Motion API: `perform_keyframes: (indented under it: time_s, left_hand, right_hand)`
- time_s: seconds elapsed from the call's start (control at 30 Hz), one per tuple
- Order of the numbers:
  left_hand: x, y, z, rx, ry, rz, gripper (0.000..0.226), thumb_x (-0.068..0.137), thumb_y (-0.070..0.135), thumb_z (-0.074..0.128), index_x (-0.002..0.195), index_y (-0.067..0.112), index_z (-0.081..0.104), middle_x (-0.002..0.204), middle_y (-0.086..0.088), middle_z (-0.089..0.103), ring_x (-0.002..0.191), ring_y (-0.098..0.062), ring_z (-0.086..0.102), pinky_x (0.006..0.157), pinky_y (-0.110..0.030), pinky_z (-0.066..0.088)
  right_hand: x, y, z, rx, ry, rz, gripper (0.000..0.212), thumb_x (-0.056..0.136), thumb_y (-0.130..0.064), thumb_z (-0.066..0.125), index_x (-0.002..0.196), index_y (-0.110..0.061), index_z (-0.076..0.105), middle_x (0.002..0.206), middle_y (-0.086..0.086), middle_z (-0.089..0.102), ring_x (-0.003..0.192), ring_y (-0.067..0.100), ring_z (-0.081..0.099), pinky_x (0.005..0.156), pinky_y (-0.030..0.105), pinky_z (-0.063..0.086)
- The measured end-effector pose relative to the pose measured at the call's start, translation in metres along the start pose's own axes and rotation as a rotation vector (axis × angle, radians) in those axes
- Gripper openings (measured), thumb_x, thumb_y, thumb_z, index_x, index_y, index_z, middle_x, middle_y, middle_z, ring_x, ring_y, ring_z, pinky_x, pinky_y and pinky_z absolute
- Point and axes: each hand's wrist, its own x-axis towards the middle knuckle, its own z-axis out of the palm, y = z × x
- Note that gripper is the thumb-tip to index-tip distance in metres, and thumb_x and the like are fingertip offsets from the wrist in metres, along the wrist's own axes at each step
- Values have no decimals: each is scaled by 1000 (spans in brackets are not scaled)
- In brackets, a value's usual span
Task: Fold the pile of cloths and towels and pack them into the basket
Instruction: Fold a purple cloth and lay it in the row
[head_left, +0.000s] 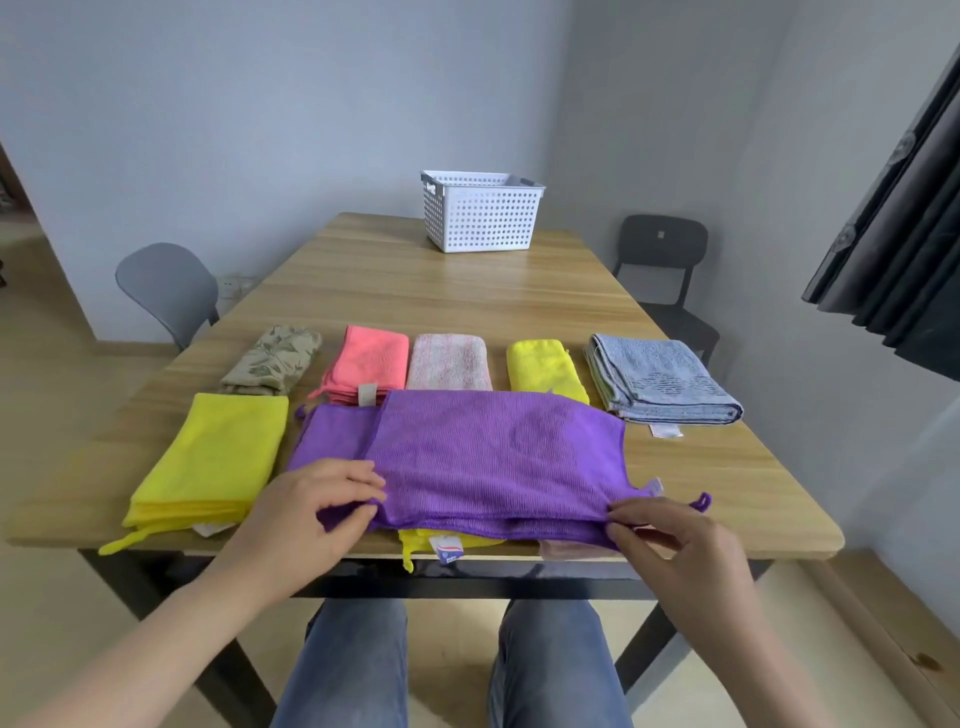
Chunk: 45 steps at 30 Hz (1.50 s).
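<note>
Both hands pinch the purple cloth's (483, 457) near edge, left hand (317, 512) and right hand (670, 545) at opposite ends; its long axis runs left-right.

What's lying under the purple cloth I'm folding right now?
A yellow cloth with a white label and a pinkish cloth peek out beneath the purple cloth at the near edge. Anything else underneath is covered.

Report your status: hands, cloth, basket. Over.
Status: left hand and right hand pinch purple cloth, near edge. Half folded. At far end basket, folded cloths between.
</note>
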Motion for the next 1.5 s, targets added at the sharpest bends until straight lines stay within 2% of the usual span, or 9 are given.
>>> perform_keyframes:
  time_s: [0.17, 0.3, 0.4, 0.5, 0.63, 0.8, 0.97, 1.33, 1.5]
  left_hand:
    - [-1, 0, -5, -81, 111, -15, 18, 78, 4, 70, 86, 20, 75, 94, 20, 70, 96, 6, 63, 86, -10, 47]
    - [-1, -7, -6, 49, 27, 11, 24, 75, 1, 74, 89, 20, 76, 96, 15, 69, 100, 13, 57, 85, -3, 43]
    - [-3, -8, -5, 134, -17, 90, 15, 79, 17, 68, 91, 20, 77, 99, 9, 71, 96, 5, 60, 81, -8, 46]
    - [-5, -10, -6, 155, -49, 109, 33, 82, 35, 50, 92, 21, 77, 101, 8, 72, 95, 1, 62, 86, -12, 45]
    - [-4, -14, -8, 166, -89, 147, 37, 82, 36, 46, 93, 18, 77, 100, 10, 72, 99, 0, 60, 92, -5, 37]
    - [3, -12, -10, 108, 74, 63, 42, 83, 39, 45, 88, 14, 77, 79, 7, 73, 79, -2, 61, 68, -8, 44]
    - [0, -18, -2, 212, -12, 243, 54, 97, 43, 33, 93, 12, 76, 102, 0, 70, 93, -9, 61, 86, -13, 42]
    - [-2, -11, -12, 246, -2, 394, 19, 84, 20, 48, 86, 12, 65, 90, 4, 71, 86, -5, 62, 75, -18, 48]
    - [0, -17, -13, 310, -51, 406, 32, 82, 15, 43, 79, 13, 74, 97, 0, 72, 86, -9, 65, 74, -15, 47]
  right_hand:
    - [-6, -5, -2, 19, 121, -74, 24, 74, -6, 77, 74, -29, 72, 87, -24, 69, 83, 2, 67, 78, 25, 51]
    - [-8, -1, -2, -66, 101, -116, 20, 70, -5, 80, 73, -24, 74, 85, -27, 68, 82, -5, 64, 70, 11, 48]
    - [-11, 4, 2, -114, 39, -114, 24, 67, -2, 83, 77, -23, 77, 90, -30, 65, 86, -9, 63, 76, 3, 44]
    - [-14, 9, 4, -148, 4, -113, 24, 65, -5, 84, 82, -22, 78, 95, -28, 65, 91, -8, 61, 81, 1, 41]
    - [-16, 14, 5, -220, -4, -143, 30, 65, -6, 85, 89, -22, 77, 100, -21, 66, 95, 0, 61, 84, 7, 43]
    - [-16, 18, 7, -272, 28, -170, 41, 63, -5, 86, 99, -19, 74, 102, -17, 65, 95, 5, 60, 84, 14, 44]
    - [-17, 20, 9, -320, 55, -161, 43, 62, -1, 85, 100, -20, 74, 102, -11, 70, 94, 6, 61, 80, 16, 45]
    - [-15, 20, 11, -361, 83, -200, 36, 71, 3, 76, 98, -20, 76, 102, -9, 72, 91, 9, 67, 84, 16, 43]
    - [-15, 20, 10, -328, 121, -225, 39, 70, 8, 74, 98, -18, 75, 101, -7, 72, 97, 7, 61, 84, 13, 42]
